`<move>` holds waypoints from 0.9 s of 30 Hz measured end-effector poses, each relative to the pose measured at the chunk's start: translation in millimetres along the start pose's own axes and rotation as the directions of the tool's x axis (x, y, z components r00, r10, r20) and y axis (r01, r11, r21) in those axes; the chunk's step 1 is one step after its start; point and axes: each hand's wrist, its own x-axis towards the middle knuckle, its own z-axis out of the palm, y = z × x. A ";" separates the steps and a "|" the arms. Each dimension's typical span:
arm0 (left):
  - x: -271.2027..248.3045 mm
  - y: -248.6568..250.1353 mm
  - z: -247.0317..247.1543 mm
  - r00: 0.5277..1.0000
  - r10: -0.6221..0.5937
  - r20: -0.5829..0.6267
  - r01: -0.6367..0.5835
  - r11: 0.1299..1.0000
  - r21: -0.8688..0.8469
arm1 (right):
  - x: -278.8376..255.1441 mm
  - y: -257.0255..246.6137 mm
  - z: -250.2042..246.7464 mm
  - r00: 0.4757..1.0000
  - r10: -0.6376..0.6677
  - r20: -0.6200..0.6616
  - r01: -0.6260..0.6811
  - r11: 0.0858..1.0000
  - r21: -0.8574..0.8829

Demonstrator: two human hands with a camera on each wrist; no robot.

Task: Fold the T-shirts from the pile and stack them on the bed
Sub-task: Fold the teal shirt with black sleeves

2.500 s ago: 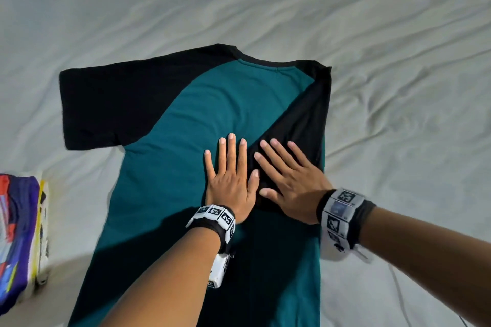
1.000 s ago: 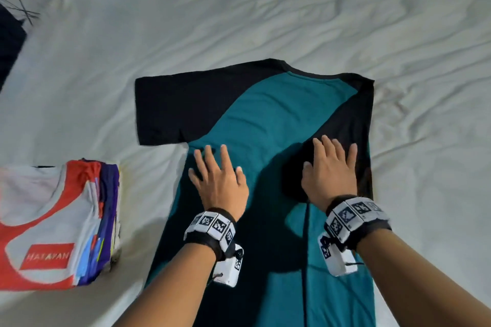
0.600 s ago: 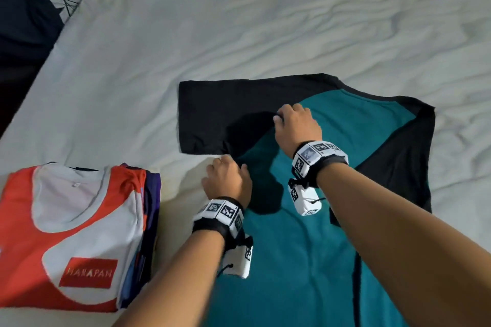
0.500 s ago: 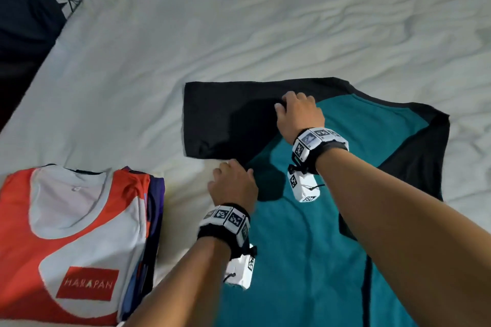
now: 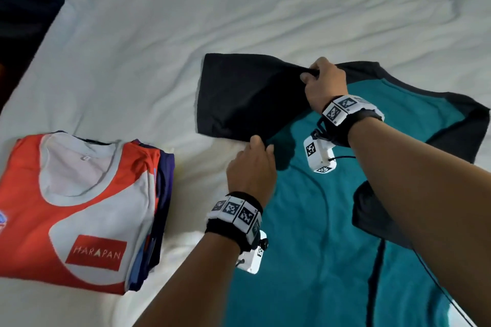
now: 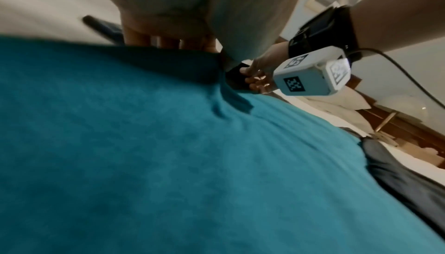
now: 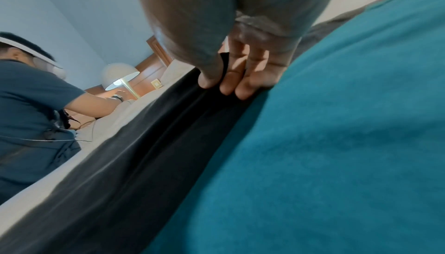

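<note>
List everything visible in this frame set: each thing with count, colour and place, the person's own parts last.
T-shirt: one, teal with black sleeves, flat on the bed, one sleeve already folded in.
Stack of folded shirts: one, top shirt red and white, left of the T-shirt.
Bed: one, white creased sheet.
Lamp: one, white, background.
Second person: one, dark shirt, beside the bed.
Left hand: grips sleeve's lower edge.
Right hand: pinches sleeve's upper edge.

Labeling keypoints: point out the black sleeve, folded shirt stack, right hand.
black sleeve (image 5: 247,98), head view, middle of the sleeve.
folded shirt stack (image 5: 87,210), head view, top shirt's front.
right hand (image 5: 325,82), head view, back of hand.
</note>
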 end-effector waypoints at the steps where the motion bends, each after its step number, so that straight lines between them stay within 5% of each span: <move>1: -6.4 10.1 -1.1 1.000 0.004 -0.010 -0.004 1.000 -0.023 | -4.0 1.7 -7.8 1.000 -0.014 0.003 0.014 1.000 -0.015; 8: -63.0 85.6 36.4 0.961 0.265 -0.085 -0.266 0.964 -0.008 | -19.6 32.8 -79.6 0.996 -0.064 0.067 0.076 0.978 -0.192; 14: -78.8 127.0 86.1 0.974 0.205 0.100 -0.215 0.972 0.097 | -34.2 74.0 -106.3 0.995 -0.032 0.091 0.051 0.976 -0.213; 17: -89.6 123.9 94.2 0.978 0.183 0.095 -0.195 0.972 0.132 | -64.8 89.2 -101.0 1.000 -0.007 0.022 0.010 0.990 -0.142; 20: -108.1 108.8 90.8 0.959 0.184 0.214 -0.201 0.978 0.057 | -123.1 104.1 -82.9 0.999 -0.036 -0.014 0.035 0.994 -0.107; 27: -169.4 52.3 65.0 0.916 0.143 0.375 -0.184 0.980 0.075 | -258.9 110.4 -16.8 0.972 0.188 0.142 -0.195 0.980 0.036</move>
